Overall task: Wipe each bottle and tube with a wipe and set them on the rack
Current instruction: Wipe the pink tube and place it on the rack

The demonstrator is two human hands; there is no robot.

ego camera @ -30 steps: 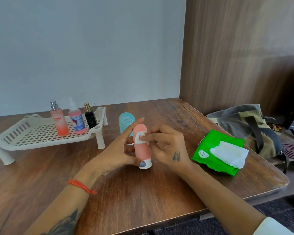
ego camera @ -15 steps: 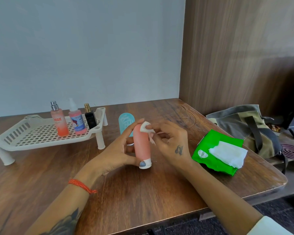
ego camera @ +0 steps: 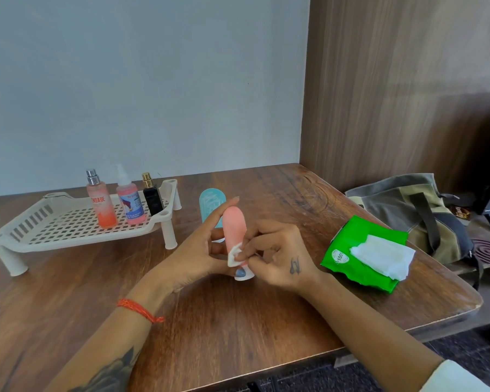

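1. Pink tube stands upright on the wooden table, long axis vertical, white cap down on the tabletop, rounded crimped end pointing up.
2. Left hand grips the tube from its left side: thumb near the cap, fingers reaching up behind the body.
3. Right hand pinches a small folded white wipe between fingertips and presses it against the lower front of the tube, just above the cap.
4. Teal tube stands upright just behind the pink one, partly hidden by the left fingers.
5. White perforated rack sits to the left, well apart from the hands. On it, upright in a row: peach spray bottle, pink pump bottle, small black bottle.
6. Green wipes pack lies to the right, a white sheet pulled out on top.
7. Canvas bag rests beyond the table's right edge.
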